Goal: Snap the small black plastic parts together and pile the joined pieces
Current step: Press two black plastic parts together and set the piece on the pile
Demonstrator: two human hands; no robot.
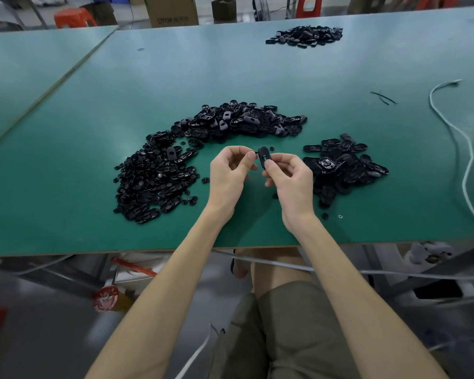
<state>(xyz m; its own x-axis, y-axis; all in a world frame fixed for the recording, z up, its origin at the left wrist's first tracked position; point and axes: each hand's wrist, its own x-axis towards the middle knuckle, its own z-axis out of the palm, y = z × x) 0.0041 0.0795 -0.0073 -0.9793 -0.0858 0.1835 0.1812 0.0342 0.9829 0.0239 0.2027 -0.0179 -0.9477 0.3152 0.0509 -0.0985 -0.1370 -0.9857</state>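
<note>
- The right hand (293, 181) has thumb and forefinger closed on a black oval (263, 155), held upright above the table (93, 132), in the gap between the piles.
- The left hand (227, 173) is curled, its thumb and forefinger pinched on a tiny stud (255, 153) that touches or nearly touches the oval's left edge. So little of the stud shows that I can't tell which way it faces.
- They look about to be pressed together; the snap doesn't seem made yet.
- Biggest risk: the stud is small and held only by the fingertips. If it meets the oval off-line, the push could flick it out of the pinch.
- A dropped stud would be hard to find. It could fall into the big pile (230, 124) of loose black parts, or roll to the near edge, where a stray bit (324, 215) already lies.
- A half-seated snap is the quieter danger: it could look joined but come apart once dropped on the right pile (345, 165), which I take for the finished ones.
- That pile sits just beside the right wrist, so a careless sweep could scatter it toward the loose parts.
</note>
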